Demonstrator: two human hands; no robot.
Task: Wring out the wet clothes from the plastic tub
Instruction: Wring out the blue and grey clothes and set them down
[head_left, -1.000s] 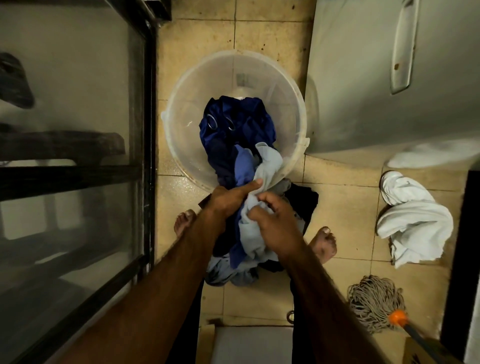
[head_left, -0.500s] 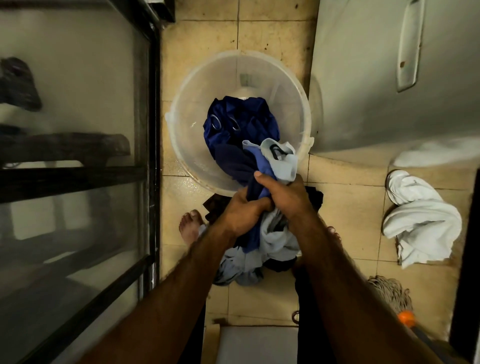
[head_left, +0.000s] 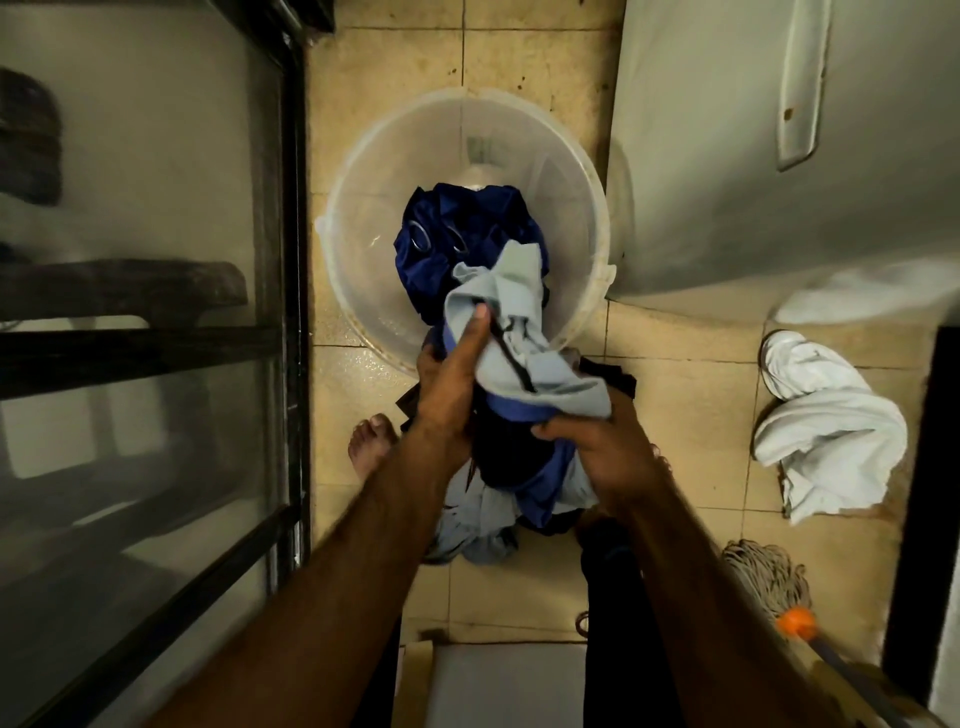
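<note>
both hands on one twisted bundle of wet clothes (head_left: 524, 338), held over the near rim of the plastic tub (head_left: 363, 176). the bundle is pale grey-blue cloth on top, with brighter blue and dark layers under it. its loose end hangs down between the person's legs, toward the tiled floor (head_left: 691, 395).

left hand (head_left: 447, 389): wrapped round the upper part of the bundle, thumb laid straight along the pale cloth, pointing far.

right hand (head_left: 608, 452): just nearer and to the right, fingers curled tight round the blue and dark part.

the tub is round and translucent and stands on the floor, far of the hands. a dark blue garment (head_left: 457, 234) is heaped inside it, toward its near side, touching the held cloth.

left: glass door with black frame (head_left: 293, 260). bare foot (head_left: 371, 439) beside it.

right: white appliance (head_left: 727, 156) just beside the tub. crumpled white cloth (head_left: 826, 431) on the floor. mop head (head_left: 763, 571) near right.
</note>
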